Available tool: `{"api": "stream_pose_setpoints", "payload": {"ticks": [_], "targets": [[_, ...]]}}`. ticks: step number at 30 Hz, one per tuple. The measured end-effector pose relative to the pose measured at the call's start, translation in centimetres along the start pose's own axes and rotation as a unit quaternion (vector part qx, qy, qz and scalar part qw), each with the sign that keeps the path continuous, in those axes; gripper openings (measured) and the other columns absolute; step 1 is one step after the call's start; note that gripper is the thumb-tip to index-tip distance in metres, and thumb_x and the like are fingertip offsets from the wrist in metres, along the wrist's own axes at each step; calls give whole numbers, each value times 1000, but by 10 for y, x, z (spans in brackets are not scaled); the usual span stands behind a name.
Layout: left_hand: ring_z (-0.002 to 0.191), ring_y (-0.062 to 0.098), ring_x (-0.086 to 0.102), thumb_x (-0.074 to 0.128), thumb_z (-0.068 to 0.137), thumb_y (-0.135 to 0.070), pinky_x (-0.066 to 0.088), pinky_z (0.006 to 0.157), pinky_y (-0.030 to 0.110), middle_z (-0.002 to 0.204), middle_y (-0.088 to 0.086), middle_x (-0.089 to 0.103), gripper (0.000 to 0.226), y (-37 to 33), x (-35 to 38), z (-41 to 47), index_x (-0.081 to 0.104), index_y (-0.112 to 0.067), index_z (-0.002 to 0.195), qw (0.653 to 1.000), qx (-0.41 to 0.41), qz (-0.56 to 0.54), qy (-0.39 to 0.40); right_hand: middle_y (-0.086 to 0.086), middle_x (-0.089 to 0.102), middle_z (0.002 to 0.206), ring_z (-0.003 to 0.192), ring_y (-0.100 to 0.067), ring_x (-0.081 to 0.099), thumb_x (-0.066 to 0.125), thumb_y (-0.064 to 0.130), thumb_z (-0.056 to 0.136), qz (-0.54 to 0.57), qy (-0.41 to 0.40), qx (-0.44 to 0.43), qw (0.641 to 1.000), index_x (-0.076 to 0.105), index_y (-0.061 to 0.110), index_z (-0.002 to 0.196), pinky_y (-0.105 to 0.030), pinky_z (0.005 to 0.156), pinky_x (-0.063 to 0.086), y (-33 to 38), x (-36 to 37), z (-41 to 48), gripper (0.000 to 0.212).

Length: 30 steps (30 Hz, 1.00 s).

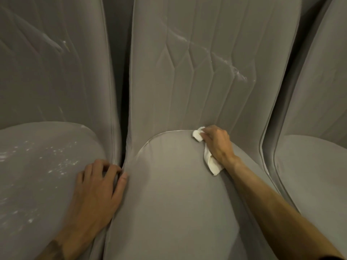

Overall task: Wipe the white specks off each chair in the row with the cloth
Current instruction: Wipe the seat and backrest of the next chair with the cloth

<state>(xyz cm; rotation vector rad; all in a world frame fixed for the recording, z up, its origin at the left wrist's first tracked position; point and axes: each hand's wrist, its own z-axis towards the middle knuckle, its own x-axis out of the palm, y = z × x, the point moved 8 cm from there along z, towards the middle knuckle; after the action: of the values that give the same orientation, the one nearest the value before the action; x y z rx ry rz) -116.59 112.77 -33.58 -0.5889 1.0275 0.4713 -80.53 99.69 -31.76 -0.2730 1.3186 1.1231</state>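
Grip detail: right grip (pixel 217 145) pinches the white cloth (pixel 211 163) at the middle seat (pixel 169 194) rear crease. Left grip (pixel 97 184), fingers loosely bent, rests on the speckled left seat (pixel 37 166). Backrest streaks (pixel 238 74), seemingly powder, could smear under a loaded cloth.

The left grip (pixel 99 182) lies palm down at about 8 o'clock from the middle of the view. Its fingers are loosely bent and hold nothing, and its thumb is straight, pointing toward 1 o'clock. Its forearm comes in from the bottom edge at 7 o'clock. The right arm is bare and stretched long, entering at 4 o'clock and running toward 10 o'clock. The right grip (pixel 217 143), just off centre toward 3 o'clock, is knuckles up, its fingers curled round a white cloth (pixel 212 164).
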Motion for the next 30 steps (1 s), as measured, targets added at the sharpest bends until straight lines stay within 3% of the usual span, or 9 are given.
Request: {"api": "stream_pose_setpoints", "payload": {"ticks": [3,7,9,13,16,22,24,27,30], "targets": [[96,27,50,39,98,-49,39,83,44,105,2,48,39,1,0,-1,68,-22,101,1000,4,1,-1,1,63,103,97,-20,57,56,26,100,-11,46,-63,997,73,17,103,-25,78,35,3,1,-2,20],[95,29,51,40,97,-49,39,83,46,105,4,51,39,1,1,-1,68,-22,100,1000,2,2,-5,-6,61,98,94,-28,56,53,22,98,-78,-56,35,995,71,9,98,-27,72,30,-37,-21,-25,22],[95,29,51,40,97,-49,39,82,46,105,5,51,39,-1,1,0,68,-22,100,1000,0,7,-7,-7,64,98,95,-30,59,53,22,97,-61,-62,51,995,72,11,98,-28,71,31,-29,-15,-19,22],[93,29,51,41,97,-48,39,80,45,103,4,50,37,0,-1,1,67,-21,99,1000,0,10,-10,0,66,104,99,-21,60,56,24,99,-9,26,-58,998,72,20,103,-33,80,43,15,11,8,17],[92,29,51,40,97,-48,39,80,45,103,4,50,38,-1,-1,-1,68,-22,99,1000,3,6,-11,1,63,106,99,-20,61,55,26,101,-3,73,-124,990,71,19,104,-34,86,47,9,4,5,18],[93,28,50,41,97,-48,37,80,44,103,3,50,37,-2,0,0,67,-22,98,1000,1,5,-12,-1,63,99,92,-20,59,58,21,97,-15,-21,-14,1000,71,17,98,-30,75,38,-13,-2,-1,14],[94,27,50,40,98,-49,37,80,43,103,3,50,38,-1,1,1,67,-22,97,1000,-4,1,-10,-1,64,99,92,-20,58,58,24,97,11,-4,-38,999,72,17,100,-26,74,33,21,15,8,16],[94,28,50,39,97,-49,38,80,44,103,3,50,39,0,0,-1,66,-21,97,1000,1,1,-13,-5,63,101,96,-24,59,55,26,99,26,69,-130,989,71,14,102,-28,81,40,60,40,13,20],[94,28,50,40,97,-49,37,81,44,104,3,50,38,1,0,-1,66,-22,97,1000,9,2,-15,-2,57,99,95,-23,55,55,22,98,3,42,-77,996,70,15,99,-26,78,36,24,19,6,17]]}}
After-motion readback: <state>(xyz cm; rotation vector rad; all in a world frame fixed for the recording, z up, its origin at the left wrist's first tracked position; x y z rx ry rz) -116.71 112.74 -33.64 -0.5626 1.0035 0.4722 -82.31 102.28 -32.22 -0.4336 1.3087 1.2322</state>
